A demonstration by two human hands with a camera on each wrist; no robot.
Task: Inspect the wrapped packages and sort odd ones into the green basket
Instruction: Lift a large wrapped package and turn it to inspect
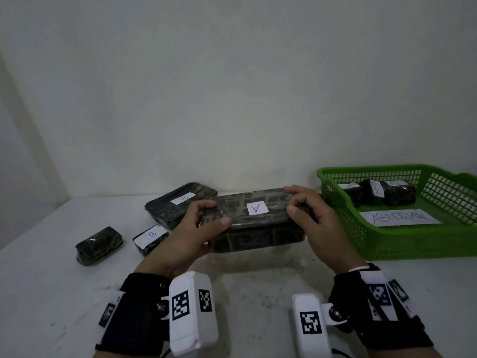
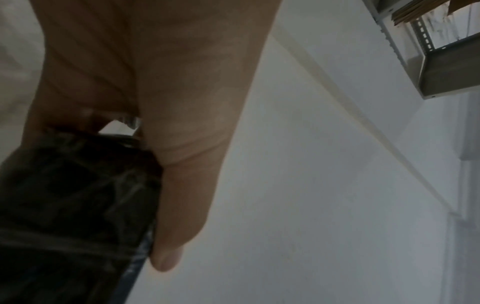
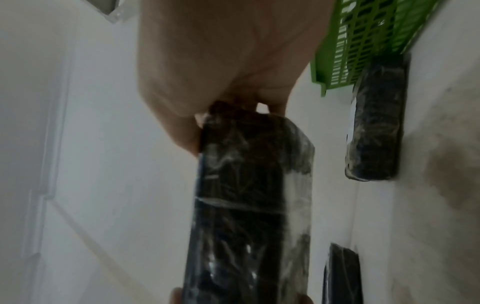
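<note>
Head view, left hand (image 1: 191,236) and right hand (image 1: 313,220) fingers curled round package A's (image 1: 255,223) ends

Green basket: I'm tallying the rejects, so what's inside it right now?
Inside the green basket lie dark wrapped packages at the back, apparently two, and a white paper reading ABNORMAL in front. One label looks like B; the rest are unreadable.

Both my hands out front, each gripping one end of the package.

My left hand (image 1: 192,232) curls round the left end of the package (image 1: 254,220), thumb on top, fingers (image 1: 204,204) hooked over the far edge. My right hand (image 1: 313,220) clamps the right end the same way, thumb on the near top edge. Both wrists wear black straps with white marker blocks, forearms angled inward.
</note>
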